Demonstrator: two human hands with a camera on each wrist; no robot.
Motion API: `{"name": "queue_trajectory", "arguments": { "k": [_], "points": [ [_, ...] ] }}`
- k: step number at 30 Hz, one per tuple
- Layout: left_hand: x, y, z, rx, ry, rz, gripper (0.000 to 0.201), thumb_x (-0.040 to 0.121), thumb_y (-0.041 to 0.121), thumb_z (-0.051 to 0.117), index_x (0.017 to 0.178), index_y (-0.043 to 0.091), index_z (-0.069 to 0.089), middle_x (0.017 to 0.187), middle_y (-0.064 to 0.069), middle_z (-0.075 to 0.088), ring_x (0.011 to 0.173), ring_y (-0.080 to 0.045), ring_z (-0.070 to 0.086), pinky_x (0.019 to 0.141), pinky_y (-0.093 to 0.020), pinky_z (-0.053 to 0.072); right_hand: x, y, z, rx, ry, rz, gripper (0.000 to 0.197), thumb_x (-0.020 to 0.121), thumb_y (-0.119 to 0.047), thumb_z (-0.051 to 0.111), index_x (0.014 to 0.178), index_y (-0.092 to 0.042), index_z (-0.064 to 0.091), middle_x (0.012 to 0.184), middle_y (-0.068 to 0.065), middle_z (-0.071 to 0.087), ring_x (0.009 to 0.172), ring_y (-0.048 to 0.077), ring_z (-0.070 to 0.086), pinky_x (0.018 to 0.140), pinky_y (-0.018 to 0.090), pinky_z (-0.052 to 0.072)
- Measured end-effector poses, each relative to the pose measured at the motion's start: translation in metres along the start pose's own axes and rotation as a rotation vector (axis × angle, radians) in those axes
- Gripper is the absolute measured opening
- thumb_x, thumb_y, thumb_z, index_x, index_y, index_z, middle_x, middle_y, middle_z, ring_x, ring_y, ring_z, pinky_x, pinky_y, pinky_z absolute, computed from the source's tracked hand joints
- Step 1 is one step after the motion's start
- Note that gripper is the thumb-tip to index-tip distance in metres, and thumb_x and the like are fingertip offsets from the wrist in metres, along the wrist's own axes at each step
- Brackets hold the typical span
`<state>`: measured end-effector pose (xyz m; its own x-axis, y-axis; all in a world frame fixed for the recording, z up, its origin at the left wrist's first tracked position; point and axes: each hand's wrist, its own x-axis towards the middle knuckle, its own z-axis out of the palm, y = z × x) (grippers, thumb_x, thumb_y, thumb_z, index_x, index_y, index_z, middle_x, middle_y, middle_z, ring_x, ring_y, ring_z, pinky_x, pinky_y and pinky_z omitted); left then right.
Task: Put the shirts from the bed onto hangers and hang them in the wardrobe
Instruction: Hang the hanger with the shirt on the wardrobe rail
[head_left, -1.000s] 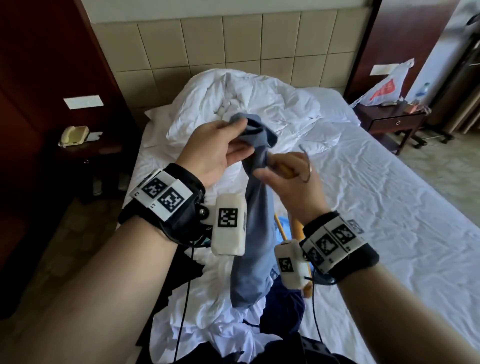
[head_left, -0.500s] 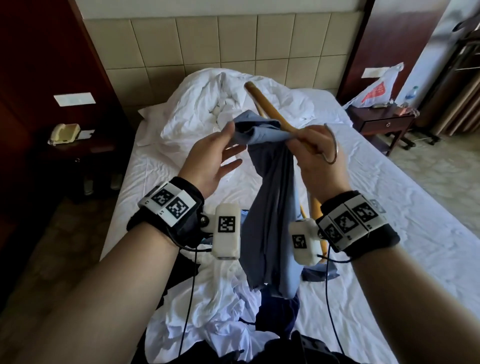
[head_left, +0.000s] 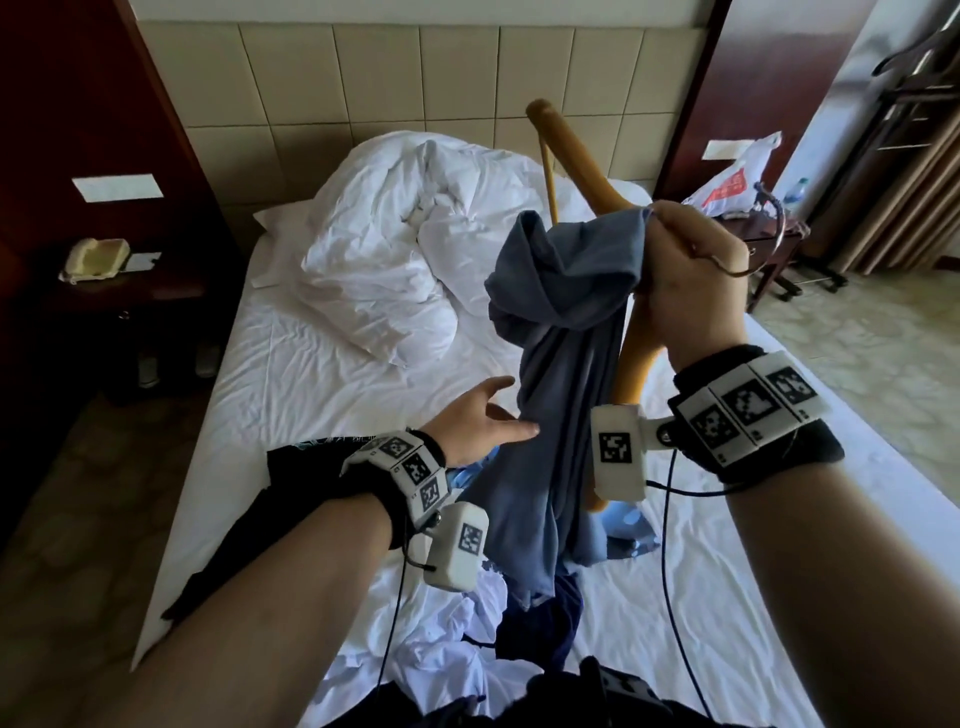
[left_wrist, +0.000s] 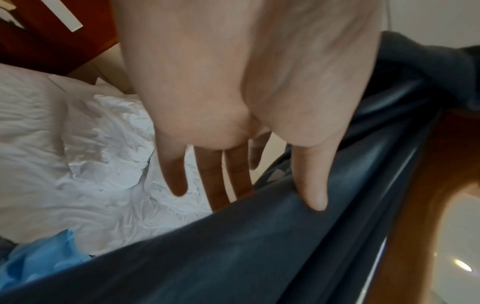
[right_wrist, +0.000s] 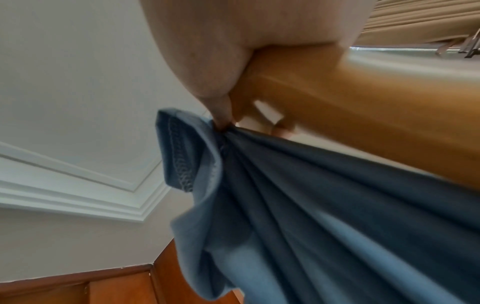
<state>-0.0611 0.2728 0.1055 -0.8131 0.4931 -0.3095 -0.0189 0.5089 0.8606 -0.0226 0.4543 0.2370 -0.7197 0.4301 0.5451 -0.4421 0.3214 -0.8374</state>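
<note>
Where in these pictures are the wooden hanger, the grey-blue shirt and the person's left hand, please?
wooden hanger (head_left: 571, 150): head view, on the bare upper arm above the cloth.
grey-blue shirt (head_left: 561, 364): head view, on the hanging body of the cloth.
left hand (head_left: 475, 426): head view, on the back of the hand.

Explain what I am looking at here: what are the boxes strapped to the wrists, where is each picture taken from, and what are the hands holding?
No machine here: a person works with bare hands. The white boxes at the wrists are small cameras, and the bands with black-and-white squares are markers. One picture comes from a camera on the head, looking down at a bed; the other two look along each hand. The right hand grips a wooden hanger and pinches the top of a grey-blue shirt, which hangs down from it. The left hand is open, its straight fingers touching the hanging cloth. On the bed lie a rumpled white duvet and a pile of other clothes, white, light blue and dark.
</note>
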Motion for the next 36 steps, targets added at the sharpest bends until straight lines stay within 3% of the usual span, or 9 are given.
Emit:
{"name": "queue_trajectory", "arguments": {
  "k": [6, 11, 15, 21, 24, 27, 31, 33, 36],
  "points": [
    [0.000, 0.015, -0.010, -0.305, 0.080, 0.134, 0.109, 0.062, 0.039, 0.085, 0.149, 0.043, 0.019, 0.145, 0.013, 0.038, 0.129, -0.015, 0.048, 0.103, -0.038, 0.045, 0.008, 0.008, -0.008, 0.071, -0.066, 0.058, 0.010, 0.089, -0.010, 0.057, 0.085, -0.010, 0.066, 0.064, -0.014, 0.060, 0.065, 0.004, 0.051, 0.061, 0.021, 0.042],
    [-0.003, 0.054, -0.024, -0.446, 0.120, 0.331, 0.034, 0.086, 0.001, 0.067, 0.110, 0.019, 0.053, 0.090, -0.003, 0.065, 0.070, -0.010, 0.067, 0.067, -0.026, 0.058, 0.012, 0.011, -0.005, 0.095, -0.122, 0.092, 0.013, 0.091, -0.008, 0.057, 0.083, -0.014, 0.067, 0.065, -0.015, 0.062, 0.067, 0.004, 0.053, 0.063, 0.021, 0.043],
    [-0.007, 0.058, -0.042, -0.307, 0.194, 0.364, 0.013, 0.089, 0.003, 0.064, 0.087, 0.016, 0.062, 0.067, 0.007, 0.063, 0.058, -0.007, 0.058, 0.057, -0.022, 0.054, 0.017, 0.026, -0.007, 0.099, -0.049, 0.210, 0.018, 0.093, -0.007, 0.056, 0.080, -0.015, 0.066, 0.058, -0.012, 0.058, 0.058, 0.005, 0.050, 0.053, 0.020, 0.042],
    [-0.011, 0.060, -0.064, 0.018, 0.312, 0.372, 0.040, 0.097, 0.028, 0.057, 0.073, -0.003, 0.065, 0.066, -0.020, 0.068, 0.051, -0.021, 0.062, 0.058, -0.028, 0.049, 0.009, 0.056, -0.011, -0.038, 0.038, 0.302, 0.027, 0.090, -0.003, 0.053, 0.070, -0.018, 0.063, 0.046, -0.011, 0.049, 0.044, 0.007, 0.044, 0.044, 0.020, 0.037],
    [-0.012, 0.067, -0.068, 0.001, 0.340, 0.340, 0.040, 0.096, 0.024, 0.058, 0.078, -0.012, 0.062, 0.065, -0.017, 0.066, 0.044, -0.015, 0.059, 0.055, -0.025, 0.048, 0.003, 0.060, -0.003, -0.107, 0.057, 0.329, 0.021, 0.092, -0.011, 0.056, 0.075, -0.021, 0.065, 0.058, -0.006, 0.054, 0.048, 0.005, 0.048, 0.047, 0.019, 0.043],
    [-0.009, 0.070, -0.069, -0.155, 0.339, 0.264, 0.024, 0.093, 0.015, 0.063, 0.084, -0.007, 0.067, 0.067, -0.012, 0.063, 0.047, -0.016, 0.056, 0.052, -0.024, 0.050, -0.007, 0.054, 0.008, -0.146, 0.000, 0.273, 0.019, 0.093, -0.022, 0.058, 0.076, -0.026, 0.065, 0.070, 0.003, 0.051, 0.058, 0.011, 0.047, 0.057, 0.034, 0.048],
    [-0.012, 0.074, -0.064, -0.379, 0.245, 0.162, 0.013, 0.094, 0.003, 0.058, 0.083, 0.004, 0.066, 0.062, -0.003, 0.062, 0.044, -0.009, 0.054, 0.049, -0.017, 0.049, -0.028, 0.033, 0.028, -0.139, -0.116, 0.135, 0.009, 0.077, -0.040, 0.068, 0.069, -0.040, 0.068, 0.068, -0.012, 0.059, 0.065, 0.023, 0.054, 0.063, 0.051, 0.051],
    [-0.013, 0.077, -0.064, -0.472, 0.229, 0.150, 0.013, 0.095, 0.003, 0.056, 0.085, 0.006, 0.065, 0.058, 0.002, 0.063, 0.045, -0.008, 0.055, 0.051, -0.018, 0.050, -0.038, 0.033, 0.036, -0.122, -0.159, 0.090, 0.019, 0.070, -0.046, 0.071, 0.071, -0.027, 0.070, 0.074, 0.000, 0.062, 0.069, 0.027, 0.057, 0.064, 0.046, 0.048],
    [-0.015, 0.079, -0.067, -0.545, 0.206, 0.158, 0.014, 0.095, 0.006, 0.055, 0.085, 0.009, 0.065, 0.063, 0.002, 0.065, 0.051, -0.008, 0.057, 0.062, -0.023, 0.054, -0.050, 0.042, 0.044, -0.141, -0.221, 0.124, 0.020, 0.068, -0.040, 0.080, 0.077, -0.029, 0.067, 0.091, 0.010, 0.060, 0.077, -0.002, 0.057, 0.073, 0.015, 0.043]
  ]
}}
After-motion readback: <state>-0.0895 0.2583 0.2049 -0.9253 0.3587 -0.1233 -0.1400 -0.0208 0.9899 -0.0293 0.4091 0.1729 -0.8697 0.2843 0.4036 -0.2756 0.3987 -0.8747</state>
